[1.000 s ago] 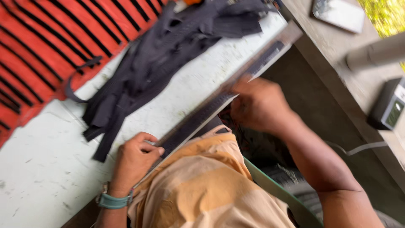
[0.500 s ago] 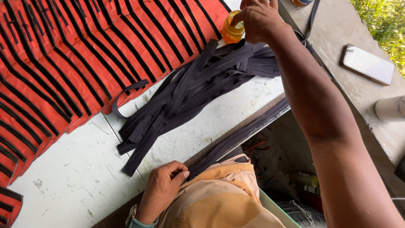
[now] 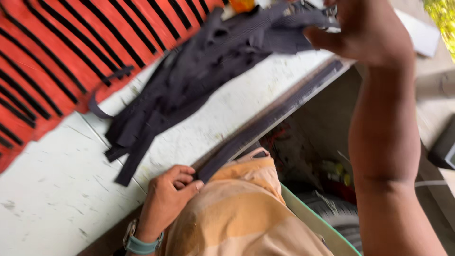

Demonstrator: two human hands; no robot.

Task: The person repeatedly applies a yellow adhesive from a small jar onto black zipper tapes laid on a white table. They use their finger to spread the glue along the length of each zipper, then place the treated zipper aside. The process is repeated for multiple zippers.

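My left hand [image 3: 166, 199] pinches the near end of a long dark strip [image 3: 270, 121] that runs along the front edge of the white table [image 3: 57, 189]. A watch with a pale green band sits on that wrist. My right hand [image 3: 365, 33] is raised at the top right, fingers curled, right beside the far end of a pile of dark grey fabric strips [image 3: 189, 80]. What it holds, if anything, is blurred. An orange jar [image 3: 241, 4] stands just beyond the pile, apart from the hand.
A red sheet with rows of black strips [image 3: 47, 61] covers the table's left and far part. A white flat device [image 3: 422, 35] lies on the grey ledge at right, a dark box [image 3: 445, 149] lower down. A green-rimmed tub [image 3: 322, 223] sits below the table.
My right hand has left the orange jar and moved right, down toward the strip pile's end. My left hand keeps its pinch on the long strip. The view shifted.
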